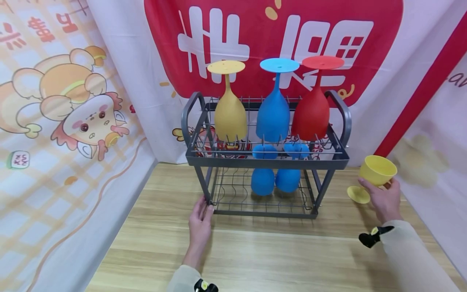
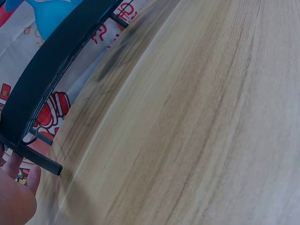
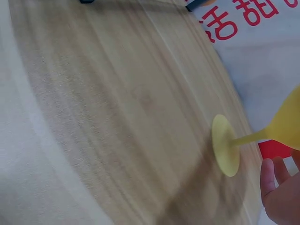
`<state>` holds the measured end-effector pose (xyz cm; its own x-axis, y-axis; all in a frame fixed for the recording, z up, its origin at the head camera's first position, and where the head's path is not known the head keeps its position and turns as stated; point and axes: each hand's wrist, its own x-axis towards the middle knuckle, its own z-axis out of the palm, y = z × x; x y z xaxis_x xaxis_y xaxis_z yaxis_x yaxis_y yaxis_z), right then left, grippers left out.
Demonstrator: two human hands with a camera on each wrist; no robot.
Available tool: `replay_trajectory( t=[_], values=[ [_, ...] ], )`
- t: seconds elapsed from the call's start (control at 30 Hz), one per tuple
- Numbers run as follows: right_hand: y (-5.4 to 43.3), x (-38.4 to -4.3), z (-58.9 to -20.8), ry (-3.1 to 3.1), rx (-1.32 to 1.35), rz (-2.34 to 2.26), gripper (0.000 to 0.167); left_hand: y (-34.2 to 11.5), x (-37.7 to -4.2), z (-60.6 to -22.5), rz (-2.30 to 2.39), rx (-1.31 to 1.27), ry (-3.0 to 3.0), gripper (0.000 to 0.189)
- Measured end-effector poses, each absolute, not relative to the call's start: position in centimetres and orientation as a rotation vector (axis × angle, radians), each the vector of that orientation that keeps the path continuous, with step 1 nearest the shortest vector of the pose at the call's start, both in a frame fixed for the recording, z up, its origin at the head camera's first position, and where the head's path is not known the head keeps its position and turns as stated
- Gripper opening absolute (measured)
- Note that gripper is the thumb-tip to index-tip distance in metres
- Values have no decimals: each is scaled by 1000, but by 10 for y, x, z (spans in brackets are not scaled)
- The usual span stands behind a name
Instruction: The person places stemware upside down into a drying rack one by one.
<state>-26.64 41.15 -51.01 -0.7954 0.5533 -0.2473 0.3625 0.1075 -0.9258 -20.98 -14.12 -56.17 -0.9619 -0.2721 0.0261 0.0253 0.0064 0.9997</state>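
Note:
A dark grey two-tier dish rack [image 1: 268, 163] stands on the table. My left hand [image 1: 200, 221] holds its lower front left corner; in the left wrist view, fingers [image 2: 33, 178] show beside the rack's foot [image 2: 44, 161]. To the right of the rack, my right hand [image 1: 386, 200] holds a yellow goblet [image 1: 377, 172] by the bowl, mouth up. The goblet's round base [image 3: 226, 145] is close over the table in the right wrist view. Upside down on the top tier are a yellow goblet [image 1: 230, 115], a blue goblet [image 1: 273, 117] and a red goblet [image 1: 311, 115].
Two smaller blue goblets [image 1: 262, 182] stand upside down on the lower tier, toward its right side. The wood-grain table [image 1: 255, 251] reaches in front of the rack. Printed cloth [image 1: 124, 52] hangs behind and at both sides.

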Motion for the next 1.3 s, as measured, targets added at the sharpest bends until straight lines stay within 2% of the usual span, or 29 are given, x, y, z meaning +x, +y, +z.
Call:
replay_trajectory(
  t=[0.2,0.43,0.6,0.7,1.03,1.2,1.3],
  values=[
    [415,-271,-510,-2257,-856,1730,113,-142,-210,-561,-2074,267,-2067,56],
    [406,-261,-509,-2332,-724,1640,105,-143,-211,-562,-2073,278,-2071,57],
    [403,-247,-508,-2430,-678,1589,115,-142,-211,-562,-2082,286,-2072,57],
    [401,-237,-506,-2483,-634,1532,115,-142,-211,-561,-2095,295,-2075,57],
    [392,-198,-504,-2498,-390,1348,90,-141,-211,-561,-2103,284,-2072,57],
    [380,-182,-499,-2472,-265,1205,84,-140,-210,-560,-2103,292,-2074,58],
    [372,-175,-495,-2510,-235,1064,87,-140,-210,-559,-2098,301,-2075,58]
  ],
)
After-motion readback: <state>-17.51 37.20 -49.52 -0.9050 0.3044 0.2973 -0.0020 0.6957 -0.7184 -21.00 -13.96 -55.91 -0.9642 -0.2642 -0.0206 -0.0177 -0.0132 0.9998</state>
